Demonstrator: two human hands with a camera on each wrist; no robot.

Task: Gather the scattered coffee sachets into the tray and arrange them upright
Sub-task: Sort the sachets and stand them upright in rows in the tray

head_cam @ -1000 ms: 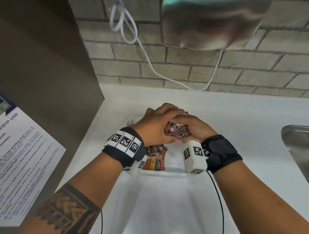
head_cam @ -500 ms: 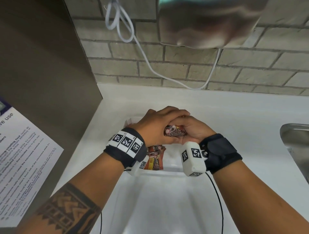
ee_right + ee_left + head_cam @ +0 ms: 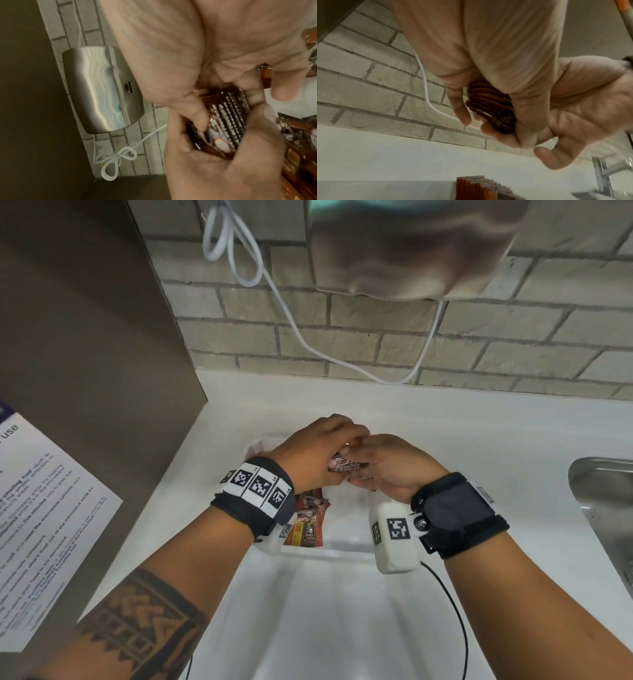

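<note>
A bundle of brown coffee sachets (image 3: pixel 346 465) is clasped between both hands above the white tray (image 3: pixel 342 549). My left hand (image 3: pixel 318 453) curls over the bundle (image 3: pixel 489 104) from the left. My right hand (image 3: pixel 387 463) cups it from the right and below, fingers wrapped round the stack's edges (image 3: pixel 226 119). Several more red-brown sachets (image 3: pixel 306 520) sit in the tray under my left wrist. The far half of the tray is hidden by the hands.
The tray sits on a white counter (image 3: pixel 479 440) against a brick wall. A steel hand dryer (image 3: pixel 411 248) hangs overhead with a white cable (image 3: pixel 291 313) looping down. A steel sink (image 3: pixel 606 508) lies at the right, a brown panel with a notice (image 3: pixel 44 508) at the left.
Both hands have drawn closer round the bundle and sunk slightly toward the tray; less of the sachets shows between them than one second ago.
</note>
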